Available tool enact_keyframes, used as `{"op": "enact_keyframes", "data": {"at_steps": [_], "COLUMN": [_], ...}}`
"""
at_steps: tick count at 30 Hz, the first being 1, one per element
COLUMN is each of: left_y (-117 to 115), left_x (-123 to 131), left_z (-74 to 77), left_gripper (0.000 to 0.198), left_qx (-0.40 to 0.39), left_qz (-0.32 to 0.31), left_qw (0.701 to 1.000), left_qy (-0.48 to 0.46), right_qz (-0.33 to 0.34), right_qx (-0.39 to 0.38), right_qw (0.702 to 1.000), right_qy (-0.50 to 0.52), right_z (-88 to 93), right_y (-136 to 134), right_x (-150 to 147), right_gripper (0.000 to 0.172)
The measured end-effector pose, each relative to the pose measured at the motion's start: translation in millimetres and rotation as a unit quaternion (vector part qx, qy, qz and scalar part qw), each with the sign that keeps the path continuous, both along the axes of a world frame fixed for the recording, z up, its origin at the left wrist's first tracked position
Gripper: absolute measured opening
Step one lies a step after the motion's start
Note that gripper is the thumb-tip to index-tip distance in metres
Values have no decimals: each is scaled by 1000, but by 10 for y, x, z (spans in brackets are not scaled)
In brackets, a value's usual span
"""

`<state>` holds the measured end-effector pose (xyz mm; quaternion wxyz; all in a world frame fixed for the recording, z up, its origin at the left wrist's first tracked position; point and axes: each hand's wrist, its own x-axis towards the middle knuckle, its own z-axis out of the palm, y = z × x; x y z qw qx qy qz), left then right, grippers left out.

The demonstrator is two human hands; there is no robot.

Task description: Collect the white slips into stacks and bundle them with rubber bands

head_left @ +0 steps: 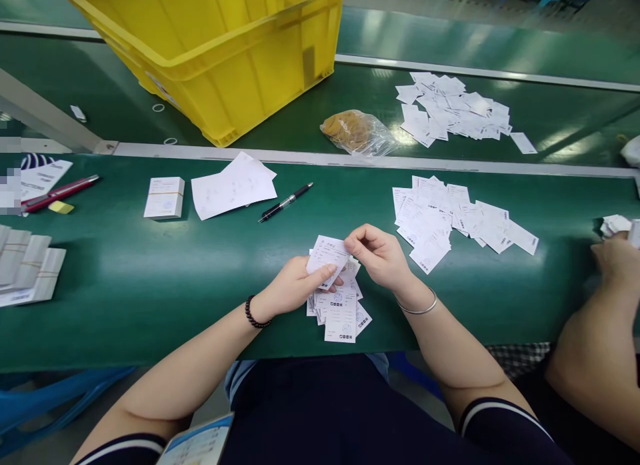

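My left hand [305, 283] is closed round a printed white card [327, 255], its thumb lying across the front; whether more cards are behind it I cannot see. At the card's upper right corner, the thumb and forefinger of my right hand [377, 255] are pinched together. Below my hands, a loose pile of similar cards [341, 318] lies near the table's front edge, partly hidden by my left hand. To the right, a spread-out heap of cards [430, 218] rests on the green table [200, 318].
A yellow crate [260, 71] stands beyond the metal strip, beside a bag of rubber bands [355, 131] and another card heap [455, 108]. Leftward are a pen [286, 203], paper sheets [233, 188], a banded stack [164, 198] and more bundles [33, 265]. Another person's hand [617, 258] is at right.
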<state>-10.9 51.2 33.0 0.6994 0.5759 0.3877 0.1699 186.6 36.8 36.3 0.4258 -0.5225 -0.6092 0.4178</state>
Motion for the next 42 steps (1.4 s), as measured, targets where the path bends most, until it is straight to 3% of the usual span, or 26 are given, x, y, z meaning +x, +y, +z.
{"op": "enact_keyframes", "data": {"at_steps": [4,9,17,21,24,26,31,35,39,42], "left_y": [-7,-6,-31,52,135,169,139,67,11,-7], "left_x": [3,15,57,0,-61,-86,-67,-22,20,38], "left_z": [6,-35,-94,-139,-138,-122,-90,-86,-91,-97], "left_gripper": [38,37,34,46,46,42,39,36,26,27], "left_qx": [26,-7,-38,5,79,120,114,118,268,362], "left_qz": [-5,28,106,209,307,331,278,210,125,89], "left_qw": [1000,1000,992,973,943,932,952,970,954,925], "left_qy": [10,0,-57,-99,-101,-83,-59,-17,39,66], "right_qz": [1,-6,-16,-28,20,62,85,13,17,29], "right_qx": [14,27,14,29,-14,-44,3,69,122,145], "right_qw": [1000,999,1000,996,991,981,954,973,987,982], "right_qy": [-24,-28,-11,-76,-131,-176,-289,-219,-105,-116], "right_z": [-23,-56,-68,-52,-2,21,-9,-6,43,54], "right_y": [-14,-20,-14,-7,8,22,52,40,-11,-45], "right_x": [-24,-32,-12,35,58,55,35,32,-13,-53], "right_gripper": [24,10,22,17,12,11,9,15,20,17]}}
